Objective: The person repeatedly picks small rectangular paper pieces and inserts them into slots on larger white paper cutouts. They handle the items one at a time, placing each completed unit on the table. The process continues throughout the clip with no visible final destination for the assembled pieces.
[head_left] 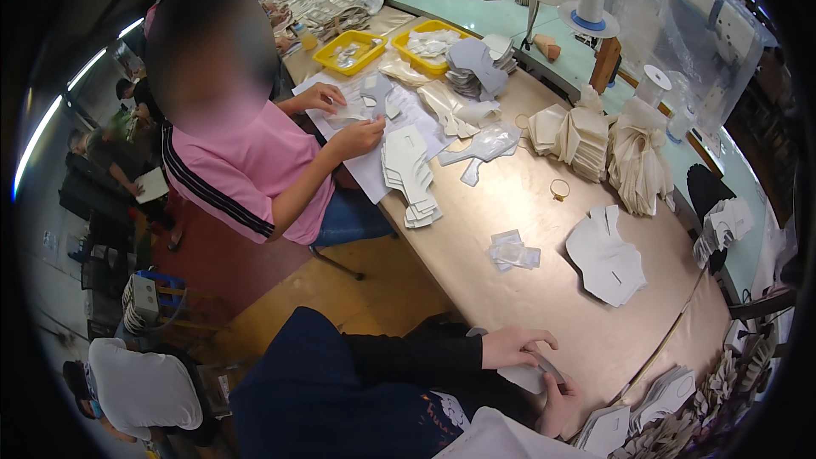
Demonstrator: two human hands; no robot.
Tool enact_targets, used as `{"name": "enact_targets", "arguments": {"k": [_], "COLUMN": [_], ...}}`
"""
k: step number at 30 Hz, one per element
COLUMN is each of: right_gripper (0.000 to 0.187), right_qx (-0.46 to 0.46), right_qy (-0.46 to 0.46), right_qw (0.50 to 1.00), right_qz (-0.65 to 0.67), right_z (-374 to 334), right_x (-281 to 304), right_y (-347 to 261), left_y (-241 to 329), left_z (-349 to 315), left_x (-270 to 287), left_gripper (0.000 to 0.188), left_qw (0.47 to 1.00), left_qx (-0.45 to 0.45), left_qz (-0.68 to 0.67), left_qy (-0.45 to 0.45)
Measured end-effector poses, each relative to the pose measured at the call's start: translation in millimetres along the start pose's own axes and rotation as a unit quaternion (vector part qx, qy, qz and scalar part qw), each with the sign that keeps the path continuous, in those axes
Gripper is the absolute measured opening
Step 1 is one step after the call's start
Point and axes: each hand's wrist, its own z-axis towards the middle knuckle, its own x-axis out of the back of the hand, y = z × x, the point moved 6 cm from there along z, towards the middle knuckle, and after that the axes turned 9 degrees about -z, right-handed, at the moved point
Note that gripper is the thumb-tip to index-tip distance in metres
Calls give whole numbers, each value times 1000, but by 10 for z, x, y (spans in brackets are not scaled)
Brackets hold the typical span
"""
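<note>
So you're holding the pale piece (523, 379) in both hands, right by the table's (552, 310) near edge. It's sitting between them: your left hand (510, 347) is gripping its upper side, one finger sticking out, and your right hand (559, 405) is pinching its right end, pretty narrow. Long axis seems to be slanting down-right, but your fingers are hiding too much to be sure. Your left's reaching farther forward, nearer the stack (605, 263) lying ahead and right.

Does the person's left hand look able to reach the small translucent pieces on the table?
Probably yes: only tabletop shows between the left hand and the translucent pieces, which lie ahead; it may first need to release the pale piece.
</note>
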Motion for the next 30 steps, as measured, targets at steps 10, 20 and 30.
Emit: {"name": "enact_targets", "arguments": {"k": [10, 20, 30], "right_gripper": [10, 12, 10], "right_qx": [27, 56, 69], "right_qy": [56, 56, 50], "right_qw": [998, 997, 995], "right_qz": [3, -25, -50], "right_z": [-35, -176, -215], "right_x": [166, 235, 295], "right_y": [-166, -309, -245], "left_y": [197, 71, 183], "left_z": [84, 181, 163], "left_x": [-13, -112, -151], "left_gripper": [36, 29, 26], "left_qw": [999, 982, 978], "left_qx": [3, -54, -36], "left_qz": [-27, 176, 202], "left_qy": [30, -41, -35]}}
